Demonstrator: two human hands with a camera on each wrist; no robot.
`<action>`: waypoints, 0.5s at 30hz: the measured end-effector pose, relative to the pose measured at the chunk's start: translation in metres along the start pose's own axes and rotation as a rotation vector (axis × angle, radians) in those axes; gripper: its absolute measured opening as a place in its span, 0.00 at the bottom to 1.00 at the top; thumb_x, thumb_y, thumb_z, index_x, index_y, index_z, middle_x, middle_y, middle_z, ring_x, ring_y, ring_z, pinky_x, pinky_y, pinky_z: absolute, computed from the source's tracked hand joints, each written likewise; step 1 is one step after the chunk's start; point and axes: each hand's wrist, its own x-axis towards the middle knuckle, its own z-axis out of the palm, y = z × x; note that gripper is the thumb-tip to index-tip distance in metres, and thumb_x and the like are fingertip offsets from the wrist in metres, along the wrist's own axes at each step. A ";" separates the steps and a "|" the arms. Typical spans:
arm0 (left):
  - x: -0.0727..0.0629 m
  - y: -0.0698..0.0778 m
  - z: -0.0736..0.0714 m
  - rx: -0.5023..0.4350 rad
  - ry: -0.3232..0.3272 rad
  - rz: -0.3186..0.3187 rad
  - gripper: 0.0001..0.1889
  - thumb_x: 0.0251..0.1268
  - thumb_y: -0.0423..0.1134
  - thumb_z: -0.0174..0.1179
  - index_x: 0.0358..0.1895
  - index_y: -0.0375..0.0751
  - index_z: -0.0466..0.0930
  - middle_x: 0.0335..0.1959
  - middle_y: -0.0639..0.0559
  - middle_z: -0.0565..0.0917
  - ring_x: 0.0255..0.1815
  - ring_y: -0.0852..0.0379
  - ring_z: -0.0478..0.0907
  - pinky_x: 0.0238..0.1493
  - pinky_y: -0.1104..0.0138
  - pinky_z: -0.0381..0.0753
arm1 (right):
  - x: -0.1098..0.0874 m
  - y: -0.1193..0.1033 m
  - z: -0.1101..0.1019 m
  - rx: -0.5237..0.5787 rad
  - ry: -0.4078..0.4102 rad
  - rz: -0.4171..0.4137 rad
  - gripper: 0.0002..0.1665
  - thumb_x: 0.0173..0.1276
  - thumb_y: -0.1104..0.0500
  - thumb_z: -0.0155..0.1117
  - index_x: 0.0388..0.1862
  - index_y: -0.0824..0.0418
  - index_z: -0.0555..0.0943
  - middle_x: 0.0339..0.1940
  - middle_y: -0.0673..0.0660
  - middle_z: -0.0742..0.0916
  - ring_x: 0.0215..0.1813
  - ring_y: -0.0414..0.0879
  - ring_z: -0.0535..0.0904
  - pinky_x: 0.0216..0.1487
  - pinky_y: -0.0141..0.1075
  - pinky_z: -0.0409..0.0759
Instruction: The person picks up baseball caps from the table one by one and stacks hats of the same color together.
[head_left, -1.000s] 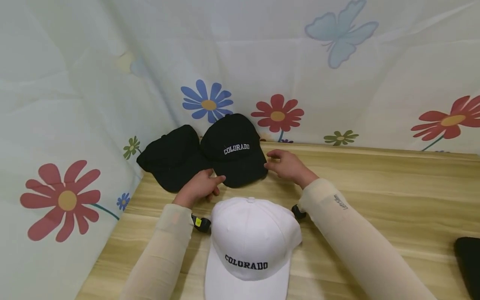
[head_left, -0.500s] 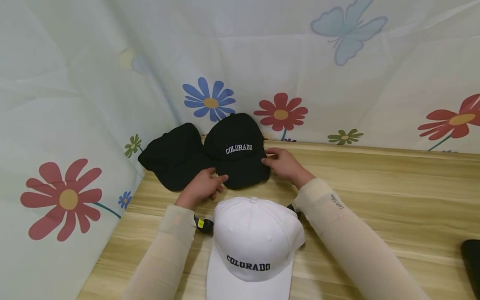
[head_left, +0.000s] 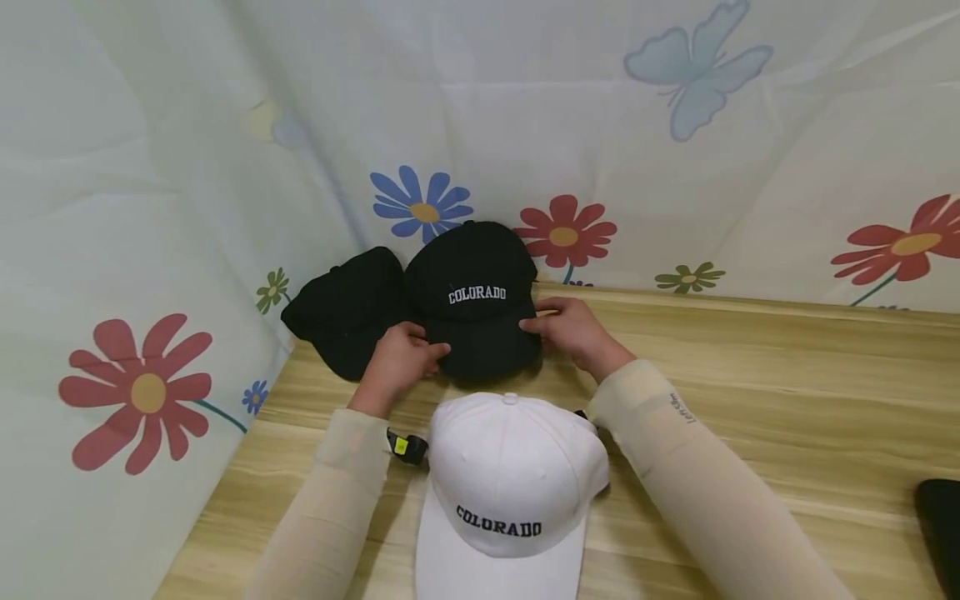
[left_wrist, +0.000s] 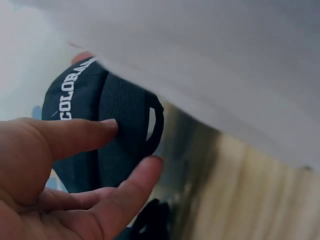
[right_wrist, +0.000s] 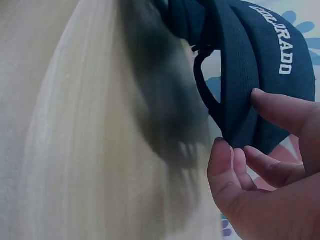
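Observation:
A black baseball cap (head_left: 476,287) with white COLORADO lettering leans near the backdrop, its brim toward me. My left hand (head_left: 401,362) pinches the left side of that brim, thumb on top and fingers beneath, as the left wrist view shows. At the opposite side, my right hand (head_left: 576,335) grips the brim in the same manner. In the right wrist view, the cap (right_wrist: 245,75) shows an opening framed by its back strap and appears raised off the table. A second black cap (head_left: 341,308) sits to its left, partly covered by my left hand and the first cap.
A white COLORADO cap (head_left: 510,467) stands in the foreground between my forearms, brim toward me. The wooden table (head_left: 750,375) meets a flower-printed cloth backdrop (head_left: 525,100) at the back and left. A dark object (head_left: 941,529) is cut off at the right edge.
My right thumb has come onto the brim, and my left hand has shifted up slightly and closed on the other side. The lettered black cap has tipped and lifted a little.

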 end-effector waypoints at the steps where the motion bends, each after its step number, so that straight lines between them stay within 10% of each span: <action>1: -0.001 0.002 -0.002 -0.003 0.013 0.006 0.33 0.62 0.46 0.65 0.65 0.32 0.66 0.42 0.43 0.86 0.34 0.56 0.86 0.57 0.57 0.76 | -0.002 -0.003 -0.001 0.000 0.001 -0.002 0.29 0.65 0.58 0.67 0.62 0.67 0.74 0.55 0.64 0.80 0.32 0.42 0.80 0.41 0.35 0.83; 15: -0.022 0.034 -0.020 -0.026 0.067 0.092 0.40 0.62 0.43 0.65 0.75 0.40 0.56 0.59 0.44 0.73 0.40 0.44 0.85 0.45 0.62 0.78 | -0.033 -0.039 -0.014 -0.027 -0.008 -0.110 0.36 0.68 0.58 0.64 0.72 0.64 0.65 0.60 0.65 0.77 0.51 0.54 0.78 0.59 0.48 0.78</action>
